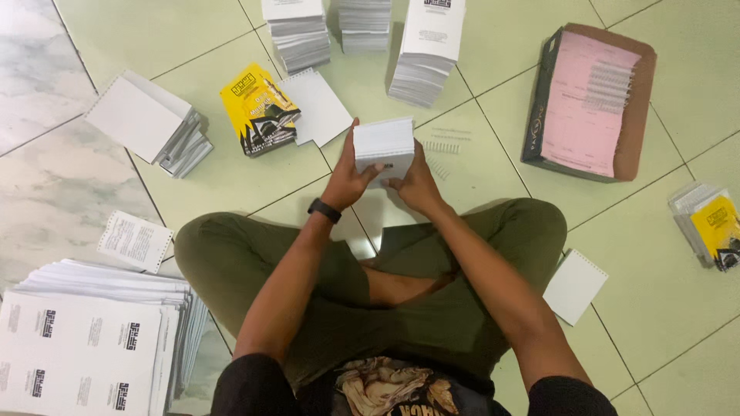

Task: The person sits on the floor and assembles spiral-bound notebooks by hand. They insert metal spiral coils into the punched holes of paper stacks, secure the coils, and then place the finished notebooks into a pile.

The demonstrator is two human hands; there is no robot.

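Here, on a pale green tiled floor (pixel 663 308), left hand (pixel 348 179) and right hand (pixel 416 185) clamp a white paper block (pixel 383 142).

Single head-worn view, looking steeply down, close over crossed legs and tiled floor (pixel 663 308)

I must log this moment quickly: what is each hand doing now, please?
Left hand: closed on the left side of the white paper stack.
Right hand: closed on the lower right edge of the same stack.

White paper stack (pixel 383 141), upright, mid-floor
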